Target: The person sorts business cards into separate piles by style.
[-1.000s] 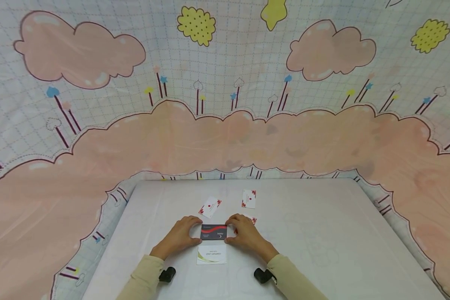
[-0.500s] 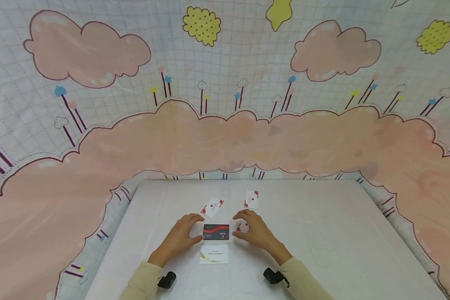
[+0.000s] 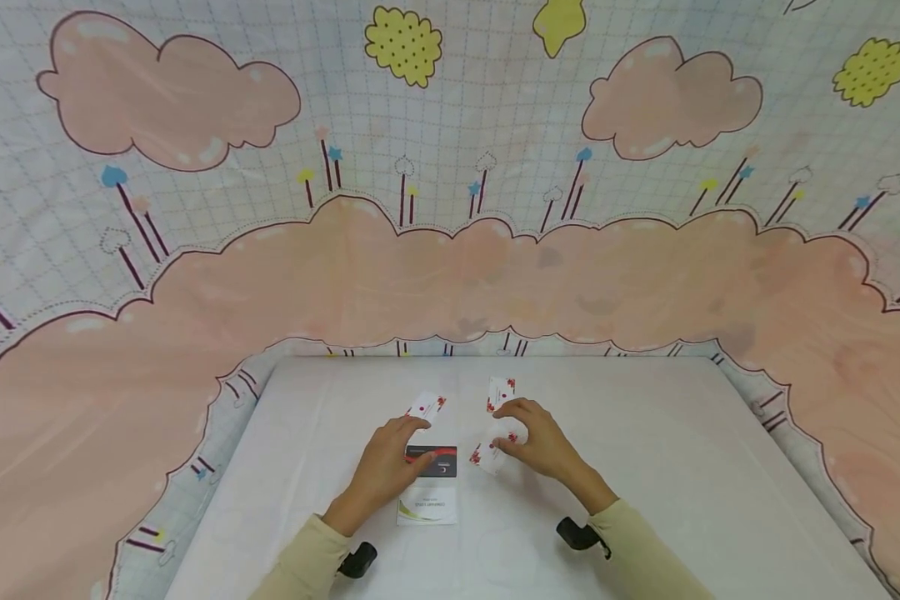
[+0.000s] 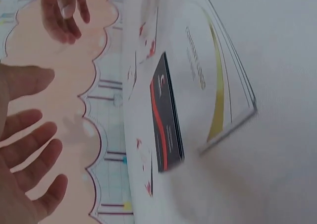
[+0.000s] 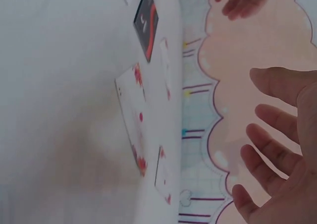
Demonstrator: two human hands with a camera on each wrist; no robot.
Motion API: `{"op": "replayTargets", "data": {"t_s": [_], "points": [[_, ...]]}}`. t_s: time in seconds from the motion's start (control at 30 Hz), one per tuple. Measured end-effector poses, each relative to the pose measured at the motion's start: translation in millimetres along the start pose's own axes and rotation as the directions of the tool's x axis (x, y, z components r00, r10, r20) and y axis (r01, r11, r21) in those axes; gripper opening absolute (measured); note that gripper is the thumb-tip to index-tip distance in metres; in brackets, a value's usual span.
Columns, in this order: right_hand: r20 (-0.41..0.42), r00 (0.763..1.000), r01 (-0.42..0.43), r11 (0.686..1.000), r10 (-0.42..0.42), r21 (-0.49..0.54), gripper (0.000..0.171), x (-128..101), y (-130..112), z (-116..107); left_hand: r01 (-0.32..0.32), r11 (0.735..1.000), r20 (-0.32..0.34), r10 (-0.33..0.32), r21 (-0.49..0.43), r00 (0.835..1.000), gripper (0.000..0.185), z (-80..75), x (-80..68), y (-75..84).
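Note:
My left hand (image 3: 386,467), fingers parted and holding nothing, is over the left part of a dark grey business card stack (image 3: 441,465) with a red wave. Right below that stack lies a white stack of cards (image 3: 427,507) printed "COMPANY LOGO" with a yellow-green curve. Above a white card with red flowers (image 3: 487,454) hovers my right hand (image 3: 543,442), thumb and fingers apart, nothing between them. In the left wrist view the dark stack (image 4: 166,115) and the white stack (image 4: 218,75) both show several layers at their edges.
Two more white cards with red flowers lie farther back: a tilted card (image 3: 426,406) at the left and an upright card (image 3: 501,393) at the right. A white-covered table (image 3: 645,467) bears everything. A patterned cloth (image 3: 555,283) hangs behind and beside it.
Both hands have come off the dark card stack. The right hand moved right, over the nearest flowered card; the left shifted slightly right and now overlaps the dark stack. The cards stay put.

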State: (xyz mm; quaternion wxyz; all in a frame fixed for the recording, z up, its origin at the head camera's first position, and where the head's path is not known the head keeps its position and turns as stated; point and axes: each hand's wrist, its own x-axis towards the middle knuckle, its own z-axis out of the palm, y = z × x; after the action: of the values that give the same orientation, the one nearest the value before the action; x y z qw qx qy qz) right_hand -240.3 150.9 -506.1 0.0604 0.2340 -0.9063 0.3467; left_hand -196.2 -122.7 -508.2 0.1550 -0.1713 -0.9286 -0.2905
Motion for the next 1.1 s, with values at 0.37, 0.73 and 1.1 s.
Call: {"op": "replayTargets", "data": {"t_s": [0.37, 0.73, 1.1], "points": [[0.042, 0.996, -0.081, 0.993, 0.078, 0.084, 0.041, 4, 39, -2, 0.0, 0.999, 0.027, -0.001, 0.038, 1.0, 0.045, 35.6, 19.1, 24.8], [0.078, 0.981, -0.182, 0.981, 0.176, 0.074, 0.042, 3, 57, 5, 0.053, 0.992, 0.152, -0.07, 0.114, 0.986, 0.053, 65.6, 30.7, 29.0], [0.116, 0.977, -0.172, 0.983, 0.179, -0.069, 0.043, 7, 59, 17, 0.066, 0.981, 0.291, -0.118, 0.183, 0.95, 0.06, 84.8, 33.7, 32.8]]}}
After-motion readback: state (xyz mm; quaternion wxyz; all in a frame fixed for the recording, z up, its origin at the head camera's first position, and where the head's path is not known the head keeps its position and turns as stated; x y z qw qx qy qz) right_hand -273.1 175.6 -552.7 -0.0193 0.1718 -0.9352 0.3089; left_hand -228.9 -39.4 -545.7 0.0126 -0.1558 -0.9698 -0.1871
